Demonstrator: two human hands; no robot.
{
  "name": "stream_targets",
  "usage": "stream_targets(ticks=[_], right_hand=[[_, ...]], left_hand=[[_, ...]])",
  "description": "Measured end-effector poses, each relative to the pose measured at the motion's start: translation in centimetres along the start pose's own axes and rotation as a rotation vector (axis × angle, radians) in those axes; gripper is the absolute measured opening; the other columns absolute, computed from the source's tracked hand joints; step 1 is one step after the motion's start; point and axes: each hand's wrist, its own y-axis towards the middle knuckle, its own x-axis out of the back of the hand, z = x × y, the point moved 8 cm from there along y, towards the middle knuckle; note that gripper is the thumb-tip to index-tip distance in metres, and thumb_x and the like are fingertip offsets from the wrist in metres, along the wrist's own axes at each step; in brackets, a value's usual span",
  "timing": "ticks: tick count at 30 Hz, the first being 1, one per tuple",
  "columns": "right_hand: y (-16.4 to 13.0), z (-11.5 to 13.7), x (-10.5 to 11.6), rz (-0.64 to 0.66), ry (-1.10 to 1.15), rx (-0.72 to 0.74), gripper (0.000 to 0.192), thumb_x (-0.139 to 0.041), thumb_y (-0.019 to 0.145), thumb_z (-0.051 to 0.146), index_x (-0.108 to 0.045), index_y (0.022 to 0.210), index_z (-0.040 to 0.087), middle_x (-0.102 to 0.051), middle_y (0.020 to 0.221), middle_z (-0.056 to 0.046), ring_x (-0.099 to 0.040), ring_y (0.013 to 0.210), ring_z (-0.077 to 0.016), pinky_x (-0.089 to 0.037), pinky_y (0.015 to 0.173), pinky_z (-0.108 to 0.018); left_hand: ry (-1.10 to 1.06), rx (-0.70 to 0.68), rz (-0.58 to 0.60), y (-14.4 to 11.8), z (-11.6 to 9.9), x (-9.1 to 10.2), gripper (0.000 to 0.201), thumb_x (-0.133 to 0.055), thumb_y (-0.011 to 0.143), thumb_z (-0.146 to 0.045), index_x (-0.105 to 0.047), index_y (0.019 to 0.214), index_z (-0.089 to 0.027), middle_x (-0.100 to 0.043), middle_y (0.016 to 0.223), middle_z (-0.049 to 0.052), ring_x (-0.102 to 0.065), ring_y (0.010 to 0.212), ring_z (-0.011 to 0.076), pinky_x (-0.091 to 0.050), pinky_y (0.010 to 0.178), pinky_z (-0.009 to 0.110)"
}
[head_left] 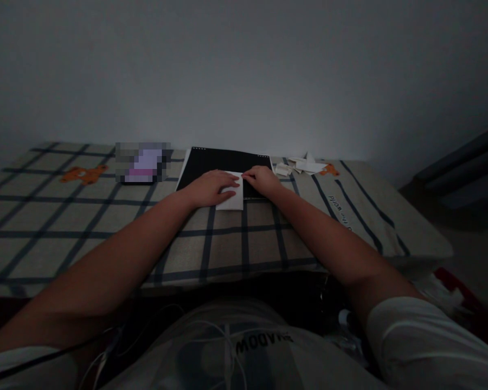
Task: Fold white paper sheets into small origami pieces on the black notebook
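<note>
Paper sheet point(232, 199) lies on mat point(211, 162); scraps point(299, 165) right.

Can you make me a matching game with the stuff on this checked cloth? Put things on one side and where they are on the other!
Things:
1. white paper
2. black sheet
3. pile of paper scraps
4. orange bear print

Places:
A. far left on the cloth
B. under both hands
C. right of the black sheet, near the wall
D. beneath the white paper, far side of the cloth

Pairs: 1-B, 2-D, 3-C, 4-A. The left hand and right hand both press on the white paper.
</note>
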Motion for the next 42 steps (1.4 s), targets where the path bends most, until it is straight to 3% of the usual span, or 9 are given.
stream_targets(ticks=[10, 14, 16, 19, 28, 31, 37, 42], right_hand=[[-0.2, 0.1, -0.1, -0.011, -0.081, 0.008, 0.035, -0.051, 0.101, 0.028, -0.075, 0.125, 0.019, -0.073, 0.107, -0.013, -0.064, 0.095, -0.0246, -0.045, 0.085, -0.034], [-1.2, 1.4, 0.9, -0.094, 0.037, 0.225, 0.032, -0.051, 0.100, 0.027, -0.077, 0.116, 0.016, -0.072, 0.105, -0.013, -0.062, 0.099, -0.0238, -0.046, 0.088, -0.035], [-1.9, 2.4, 1.2, -0.094, 0.087, 0.377, 0.030, -0.052, 0.100, 0.028, -0.079, 0.106, 0.017, -0.073, 0.104, -0.012, -0.061, 0.102, -0.0238, -0.045, 0.092, -0.037], [-2.7, 3.3, 1.6, -0.062, 0.132, 0.472, 0.029, -0.058, 0.099, 0.035, -0.080, 0.099, 0.017, -0.073, 0.106, -0.012, -0.062, 0.102, -0.0237, -0.045, 0.094, -0.038], [-2.8, 3.7, 1.6, 0.060, 0.119, 0.398, 0.033, -0.078, 0.084, 0.044, -0.080, 0.106, 0.020, -0.072, 0.120, -0.012, -0.062, 0.113, -0.0269, -0.046, 0.099, -0.041], [-2.9, 3.5, 1.5, 0.056, 0.100, 0.414, 0.031, -0.078, 0.084, 0.040, -0.080, 0.108, 0.020, -0.073, 0.121, -0.012, -0.063, 0.114, -0.0264, -0.046, 0.101, -0.041], [-3.3, 3.2, 1.8, 0.052, 0.043, 0.415, 0.031, -0.074, 0.083, 0.029, -0.079, 0.112, 0.018, -0.075, 0.121, -0.011, -0.066, 0.115, -0.0264, -0.046, 0.102, -0.040], [-3.3, 3.5, 2.0, 0.099, -0.004, 0.372, 0.023, -0.065, 0.088, 0.025, -0.081, 0.104, 0.020, -0.077, 0.116, -0.009, -0.066, 0.111, -0.0245, -0.045, 0.100, -0.038]], left_hand=[[0.013, 0.024, -0.003, -0.1, 0.1, -0.3, 0.042, -0.050, 0.099, -0.042, -0.068, 0.129, -0.018, -0.065, 0.142, 0.011, -0.058, 0.133, 0.0263, -0.041, 0.115, 0.046], [0.109, 0.164, 0.024, -0.2, 0.5, -0.4, 0.047, -0.040, 0.104, -0.044, -0.063, 0.138, -0.022, -0.057, 0.151, 0.009, -0.051, 0.140, 0.0280, -0.033, 0.120, 0.052], [0.163, 0.248, 0.031, -0.4, 1.1, -0.4, 0.048, -0.035, 0.106, -0.044, -0.062, 0.140, -0.024, -0.055, 0.153, 0.008, -0.049, 0.141, 0.0283, -0.032, 0.119, 0.052], [0.235, 0.331, 0.012, -0.7, 1.8, 0.0, 0.049, -0.034, 0.105, -0.045, -0.061, 0.142, -0.027, -0.055, 0.152, 0.009, -0.048, 0.141, 0.0295, -0.035, 0.116, 0.050], [0.308, 0.444, -0.092, -1.4, 2.0, 1.4, 0.052, -0.051, 0.094, -0.060, -0.069, 0.130, -0.027, -0.064, 0.128, 0.014, -0.055, 0.120, 0.0393, -0.042, 0.100, 0.055], [0.308, 0.446, -0.096, -1.4, 2.2, 1.4, 0.051, -0.053, 0.093, -0.060, -0.072, 0.125, -0.024, -0.065, 0.125, 0.014, -0.055, 0.119, 0.0385, -0.042, 0.100, 0.053], [0.208, 0.274, -0.019, -0.7, 1.5, 0.6, 0.048, -0.048, 0.099, -0.050, -0.066, 0.133, -0.022, -0.062, 0.140, 0.010, -0.054, 0.129, 0.0303, -0.042, 0.106, 0.045], [0.212, 0.279, 0.003, -0.6, 1.3, 0.8, 0.051, -0.043, 0.101, -0.053, -0.066, 0.134, -0.020, -0.064, 0.139, 0.011, -0.056, 0.129, 0.0305, -0.043, 0.106, 0.045]])
